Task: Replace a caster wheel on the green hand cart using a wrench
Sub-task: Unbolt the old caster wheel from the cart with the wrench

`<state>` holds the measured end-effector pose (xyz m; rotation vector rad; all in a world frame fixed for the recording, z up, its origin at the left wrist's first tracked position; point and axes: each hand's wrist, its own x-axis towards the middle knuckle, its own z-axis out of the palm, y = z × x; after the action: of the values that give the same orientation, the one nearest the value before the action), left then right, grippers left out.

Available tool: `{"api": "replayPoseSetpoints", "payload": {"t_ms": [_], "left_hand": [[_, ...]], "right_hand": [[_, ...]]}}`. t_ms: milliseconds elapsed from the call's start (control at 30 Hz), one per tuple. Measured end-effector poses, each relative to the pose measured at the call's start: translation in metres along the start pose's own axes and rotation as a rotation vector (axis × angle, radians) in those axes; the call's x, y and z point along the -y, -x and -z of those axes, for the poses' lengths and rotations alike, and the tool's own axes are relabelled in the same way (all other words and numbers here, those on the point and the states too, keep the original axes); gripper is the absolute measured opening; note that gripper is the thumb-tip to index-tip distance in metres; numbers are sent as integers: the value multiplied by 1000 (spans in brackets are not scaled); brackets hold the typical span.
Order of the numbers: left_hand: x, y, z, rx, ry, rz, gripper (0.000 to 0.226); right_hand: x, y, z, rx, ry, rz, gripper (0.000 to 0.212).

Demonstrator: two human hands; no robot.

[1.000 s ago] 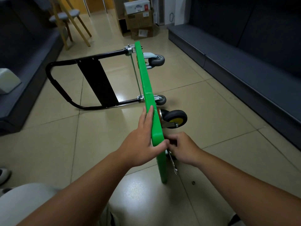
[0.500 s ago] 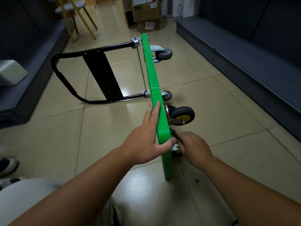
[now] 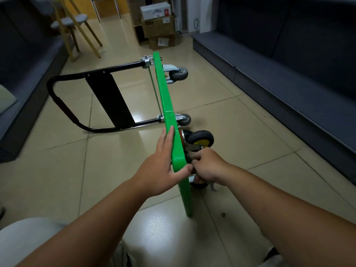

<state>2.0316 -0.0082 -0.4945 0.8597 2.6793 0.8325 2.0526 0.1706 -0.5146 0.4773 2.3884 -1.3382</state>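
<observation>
Cart (image 3: 167, 105) on its edge on the floor (image 3: 250, 132), handle (image 3: 52, 87) leftward, casters (image 3: 180, 74) rightward

1 head-worn wide-angle view, facing forward-down, close over green hand cart (image 3: 169, 120).
</observation>
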Motion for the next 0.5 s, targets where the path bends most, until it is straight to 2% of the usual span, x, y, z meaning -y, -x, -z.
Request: {"api": "replayPoseSetpoints", "payload": {"t_ms": [133,300,500], "left_hand": [[1,0,0,4,21,7,116],[-1,-1,-1,10,48,16,115],[1,-2,-2,10,36,14,113]], "right_hand": [[0,5,-3,-45,39,108,27],[-10,8,-1,29,-89,192,24],[-36,-1,-22,-62,-203,261,22]]}}
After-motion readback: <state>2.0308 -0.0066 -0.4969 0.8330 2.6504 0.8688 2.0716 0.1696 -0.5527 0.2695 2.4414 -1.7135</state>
